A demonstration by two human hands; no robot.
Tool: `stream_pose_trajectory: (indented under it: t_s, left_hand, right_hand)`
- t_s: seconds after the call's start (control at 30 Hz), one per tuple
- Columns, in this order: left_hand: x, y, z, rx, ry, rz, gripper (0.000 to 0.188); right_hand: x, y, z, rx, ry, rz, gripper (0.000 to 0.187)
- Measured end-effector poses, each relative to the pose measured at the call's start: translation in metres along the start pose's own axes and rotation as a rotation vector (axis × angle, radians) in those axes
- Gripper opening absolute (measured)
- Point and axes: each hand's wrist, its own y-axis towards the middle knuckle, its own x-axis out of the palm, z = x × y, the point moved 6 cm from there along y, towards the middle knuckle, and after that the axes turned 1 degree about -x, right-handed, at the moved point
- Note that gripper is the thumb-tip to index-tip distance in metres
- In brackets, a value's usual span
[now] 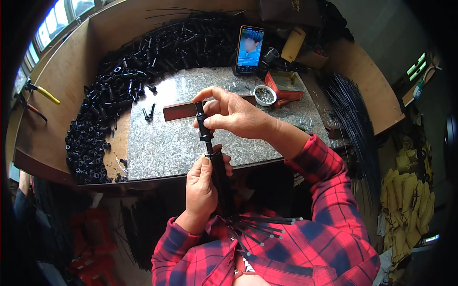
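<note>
Watching from afar, I saw the right hand [238,112] pinching the black fitting [200,115] over the speckled slab [160,155] with thumb and fingers, while the left hand [199,187] gripped the black rod [209,147] below it. The fitting looked light and stiff, perhaps slippery; I judged its wider collar [206,137] the surest hold.

Upon the stone slab [157,162], the right hand [234,112] hides the middle of the brown bar [179,112]; bits [264,96] at its far right are too small to tell. Over its near edge, the left hand [200,183] covers part of the black rod [206,137]. Beyond it, the upper picture edge crops a dark box [286,14].
</note>
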Motion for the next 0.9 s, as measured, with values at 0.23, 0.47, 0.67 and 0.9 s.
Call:
stream_pose_trajectory:
  t_s: [0.23,0.47,0.67,0.9]
  left_hand:
    - [0.0028,-0.0003,0.0017,0.001,0.010,-0.007,0.043]
    - [0.0010,0.0003,0.0007,0.001,-0.004,-0.019,0.043]
    - [0.0002,0.0003,0.0001,-0.007,-0.014,-0.009,0.043]
    - [0.0002,-0.0002,0.0026,-0.003,-0.023,-0.010,0.042]
  right_hand:
    - [-0.0034,-0.0034,-0.0008,0.005,0.045,0.036,0.044]
    - [-0.0040,-0.0029,0.0010,0.024,0.038,0.034,0.043]
    - [-0.0052,-0.0032,-0.0026,0.018,0.082,0.071,0.043]
    - [-0.0003,-0.0027,-0.0011,0.040,0.012,0.026,0.046]
